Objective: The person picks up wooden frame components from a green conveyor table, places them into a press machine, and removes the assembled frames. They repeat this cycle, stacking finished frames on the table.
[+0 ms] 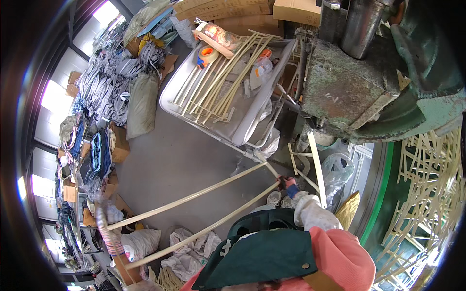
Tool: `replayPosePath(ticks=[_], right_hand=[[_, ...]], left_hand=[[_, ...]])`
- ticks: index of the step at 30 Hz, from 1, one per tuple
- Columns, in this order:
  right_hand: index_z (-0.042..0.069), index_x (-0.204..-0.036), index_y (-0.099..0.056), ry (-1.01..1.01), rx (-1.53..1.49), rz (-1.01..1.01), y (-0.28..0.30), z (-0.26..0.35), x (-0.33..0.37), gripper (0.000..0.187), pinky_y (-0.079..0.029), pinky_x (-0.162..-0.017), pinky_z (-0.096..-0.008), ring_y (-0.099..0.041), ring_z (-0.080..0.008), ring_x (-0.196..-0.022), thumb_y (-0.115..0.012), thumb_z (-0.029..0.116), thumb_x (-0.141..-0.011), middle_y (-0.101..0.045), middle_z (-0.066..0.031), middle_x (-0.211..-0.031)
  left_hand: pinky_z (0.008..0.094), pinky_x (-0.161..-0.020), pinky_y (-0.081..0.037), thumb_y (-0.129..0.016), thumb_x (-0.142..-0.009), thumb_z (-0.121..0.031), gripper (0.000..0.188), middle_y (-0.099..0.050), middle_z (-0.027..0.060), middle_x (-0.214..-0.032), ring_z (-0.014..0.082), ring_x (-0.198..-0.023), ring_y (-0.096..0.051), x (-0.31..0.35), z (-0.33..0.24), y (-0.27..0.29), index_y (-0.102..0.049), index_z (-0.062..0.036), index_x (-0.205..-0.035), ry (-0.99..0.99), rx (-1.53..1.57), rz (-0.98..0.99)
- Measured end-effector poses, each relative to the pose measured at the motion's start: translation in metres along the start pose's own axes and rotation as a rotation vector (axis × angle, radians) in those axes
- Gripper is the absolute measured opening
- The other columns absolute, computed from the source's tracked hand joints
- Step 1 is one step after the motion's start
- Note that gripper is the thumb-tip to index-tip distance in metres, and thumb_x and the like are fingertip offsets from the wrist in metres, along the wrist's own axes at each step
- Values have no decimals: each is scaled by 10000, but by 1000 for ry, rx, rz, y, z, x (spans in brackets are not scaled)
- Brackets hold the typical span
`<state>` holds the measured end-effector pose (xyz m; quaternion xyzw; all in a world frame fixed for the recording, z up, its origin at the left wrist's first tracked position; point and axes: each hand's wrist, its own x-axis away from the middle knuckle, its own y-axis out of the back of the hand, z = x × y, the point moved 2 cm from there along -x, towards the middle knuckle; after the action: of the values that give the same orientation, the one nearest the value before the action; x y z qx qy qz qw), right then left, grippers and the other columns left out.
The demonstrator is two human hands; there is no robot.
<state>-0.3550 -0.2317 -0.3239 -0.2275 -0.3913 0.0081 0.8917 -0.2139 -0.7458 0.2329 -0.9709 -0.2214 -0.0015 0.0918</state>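
A long cream frame point(204, 194) of two parallel rods, joined by a short crossbar at its right end, stretches across in front of me. My right hand point(285, 183), in a dark glove, is closed around the corner where the near rod meets that crossbar. At far left, the rods' other ends lie against a blurred post wrapped in striped material point(111, 237), with a brown lower part. A pale shape at the lower left edge may be my left sleeve; the fingers of my left hand cannot be made out.
A white tub point(238, 137) on a metal stand holds several cream rods point(218, 82), a tape roll point(208, 54) and a plastic bottle point(262, 67). A green machine point(349, 82) stands at right, beside many piled frames point(427, 189). Sacks point(141, 106) and fabric heaps line the left.
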Motion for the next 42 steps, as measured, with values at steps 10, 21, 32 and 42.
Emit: replayPosePath(ticks=[10, 21, 32, 42], right_hand=[[22, -977, -601, 593, 662, 235, -141, 95, 229, 278, -489, -689, -359, -636, -234, -764, -687, 200, -782, -655, -136, -860], [32, -947, -613, 1157, 1071, -284, -121, 189, 319, 267, -485, -765, -382, -584, -294, -940, -631, 80, -685, -585, -137, -1153], [118, -1443, -228, 793, 638, -187, -81, 239, 286, 694, -492, -785, -361, -577, -262, -970, -530, -4, -830, -422, -172, -1314], [198, -1435, -270, 534, 249, 66, -62, 240, 274, 662, -522, -504, -292, -616, -153, -579, -421, -97, -862, -582, -57, -795]], left_hand=[[373, -966, -388, -527, -886, -144, 382, -542, 191, -1190, 296, -1110, -503, 32, 268, -182, -495, 4, -1236, -435, -1002, 497], [267, -542, -392, -438, -960, -315, 338, -534, 16, -677, 99, -596, -462, -36, 291, -366, -562, -14, -867, -379, -416, 511], [246, -576, -322, -432, -945, -402, 441, -471, -30, -616, 75, -599, -400, -34, 255, -452, -525, -76, -663, 17, -232, 1180], [238, -538, -302, -453, -941, -338, 406, -438, -47, -568, 61, -574, -388, -53, 266, -479, -513, -92, -624, 173, -285, 1348]])
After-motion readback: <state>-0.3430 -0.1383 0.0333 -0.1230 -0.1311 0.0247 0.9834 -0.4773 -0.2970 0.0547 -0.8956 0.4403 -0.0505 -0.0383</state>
